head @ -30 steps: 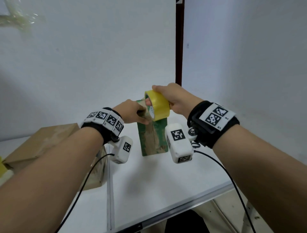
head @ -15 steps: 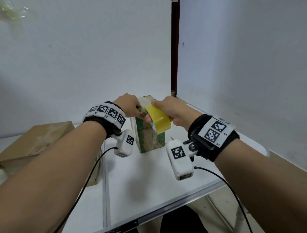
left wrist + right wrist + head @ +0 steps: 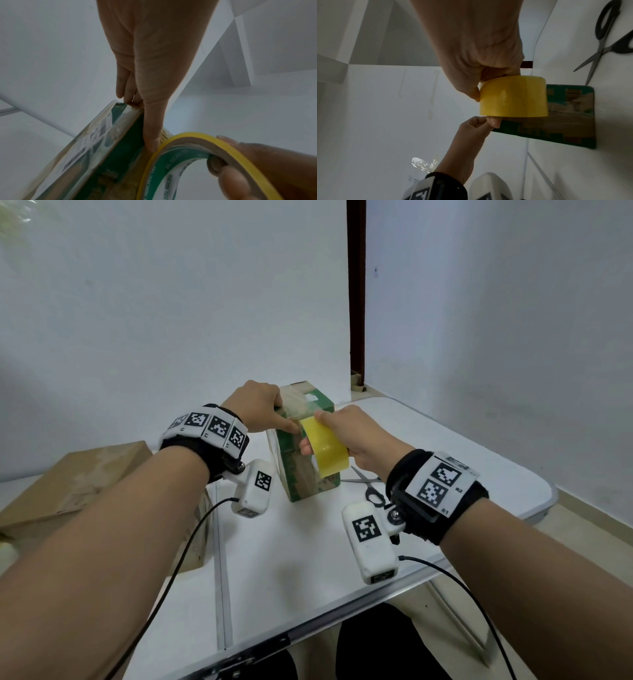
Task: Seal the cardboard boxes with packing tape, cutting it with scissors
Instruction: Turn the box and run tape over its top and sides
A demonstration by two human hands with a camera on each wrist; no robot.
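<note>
A small green and brown cardboard box [image 3: 301,477] stands upright on the white table [image 3: 291,570]. My left hand [image 3: 263,409] grips its top edge, fingers over the top and thumb [image 3: 152,135] pressed flat on the near face beside the tape. My right hand [image 3: 346,433] holds the yellow tape roll [image 3: 325,451] against that near face, thumb on the outside and fingers through the core. In the right wrist view the roll [image 3: 513,96] covers the box's [image 3: 565,121] upper part. Black-handled scissors [image 3: 368,484] lie open on the table just right of the box.
A larger brown cardboard box [image 3: 78,484] sits at the table's left. White walls stand close behind, with a dark post [image 3: 356,292] in the corner. Crumpled clear tape [image 3: 423,163] is stuck on the wall. The table's front edge [image 3: 308,631] runs below my wrists.
My right hand has brought the roll down from above the box's top onto its near face. The left hand stayed on the top edge. The scissors have come into view.
</note>
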